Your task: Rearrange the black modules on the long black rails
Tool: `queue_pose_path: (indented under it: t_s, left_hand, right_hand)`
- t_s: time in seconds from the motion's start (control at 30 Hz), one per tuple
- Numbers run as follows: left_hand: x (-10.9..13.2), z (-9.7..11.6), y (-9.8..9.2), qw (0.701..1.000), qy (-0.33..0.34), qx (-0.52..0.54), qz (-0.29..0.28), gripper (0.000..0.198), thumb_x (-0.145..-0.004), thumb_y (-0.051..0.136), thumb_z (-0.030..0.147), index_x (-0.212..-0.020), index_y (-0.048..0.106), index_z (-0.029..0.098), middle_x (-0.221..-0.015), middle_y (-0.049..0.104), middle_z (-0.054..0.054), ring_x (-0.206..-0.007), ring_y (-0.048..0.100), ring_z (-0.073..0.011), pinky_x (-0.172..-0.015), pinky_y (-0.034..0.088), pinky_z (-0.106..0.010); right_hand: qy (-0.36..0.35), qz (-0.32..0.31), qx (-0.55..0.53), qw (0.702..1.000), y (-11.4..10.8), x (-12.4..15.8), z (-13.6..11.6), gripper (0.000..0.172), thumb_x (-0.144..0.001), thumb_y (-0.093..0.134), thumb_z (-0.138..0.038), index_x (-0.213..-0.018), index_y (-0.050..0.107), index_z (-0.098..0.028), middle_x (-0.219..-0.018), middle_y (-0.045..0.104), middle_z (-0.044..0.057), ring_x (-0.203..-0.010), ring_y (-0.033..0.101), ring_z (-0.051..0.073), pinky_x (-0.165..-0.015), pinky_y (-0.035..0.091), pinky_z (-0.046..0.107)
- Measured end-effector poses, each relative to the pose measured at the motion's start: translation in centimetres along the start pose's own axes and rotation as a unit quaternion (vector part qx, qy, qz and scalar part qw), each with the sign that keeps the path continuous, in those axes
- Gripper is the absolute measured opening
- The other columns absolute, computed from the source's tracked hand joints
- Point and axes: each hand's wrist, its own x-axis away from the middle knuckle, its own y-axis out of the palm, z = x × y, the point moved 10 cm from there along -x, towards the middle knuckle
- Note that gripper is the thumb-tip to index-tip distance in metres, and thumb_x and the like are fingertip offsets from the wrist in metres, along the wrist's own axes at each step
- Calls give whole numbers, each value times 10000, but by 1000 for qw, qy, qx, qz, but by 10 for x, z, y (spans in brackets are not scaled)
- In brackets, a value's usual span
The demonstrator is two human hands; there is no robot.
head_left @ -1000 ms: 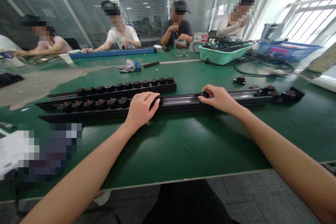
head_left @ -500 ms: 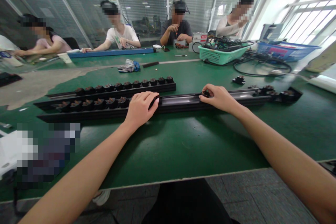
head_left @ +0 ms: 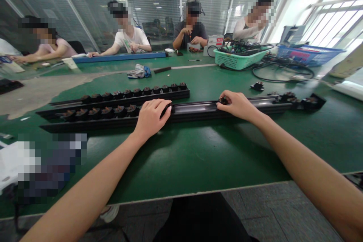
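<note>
A long black channel (head_left: 195, 108) lies across the green table, with several round black socket modules (head_left: 107, 112) seated in its left part. My left hand (head_left: 153, 116) is curled over the channel, its fingers around a black module (head_left: 167, 110) that is mostly covered. Farther right, my right hand (head_left: 234, 104) pinches a small black module (head_left: 223, 100) at the channel. Bare shiny channel floor shows between the hands. Behind it on the left, a second black strip (head_left: 181, 93) carries a row of similar modules.
Loose black modules (head_left: 257, 86) lie at the right, some at the channel's end. Beyond are a green basket (head_left: 238, 60) of cables, a blue basket (head_left: 312, 57), a glove (head_left: 138, 71) and a blue bar (head_left: 121, 57). Several people sit across the table.
My right hand has shifted very slightly to the right along the channel with the small module. My left hand has stayed in place.
</note>
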Motion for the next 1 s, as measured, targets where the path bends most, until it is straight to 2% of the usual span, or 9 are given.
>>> queue_pose_path:
  t_s: [0.2, 0.7, 1.0]
  left_hand:
    - [0, 0, 0, 1000, 5, -4, 3, 360, -1018, 411, 355, -1222, 671, 212, -1190, 717, -87, -1105, 640, -262, -990, 450, -442]
    - [0, 1, -1, 1000, 5, -7, 6, 363, -1022, 406, 355, -1215, 671, 199, -1187, 715, -91, -1100, 640, -265, -982, 450, -436]
    - [1, 4, -1, 1000, 9, -18, -2, 376, -1037, 398, 356, -1222, 664, 165, -1195, 711, -90, -1117, 633, -259, -996, 443, -418]
  right_hand:
    - [0, 8, 6, 1000, -2, 1, 2, 249, -792, 591, -450, -854, 617, -210, -742, 618, 43, -691, 535, 198, -658, 350, 310]
    - [11, -17, 31, 999, -1, -1, 8, 245, -791, 583, -435, -868, 618, -205, -793, 648, 65, -729, 566, 222, -688, 378, 325]
    - [24, -39, 93, 995, -2, 0, 12, 264, -820, 544, -437, -896, 602, -191, -865, 683, 107, -793, 599, 256, -739, 399, 352]
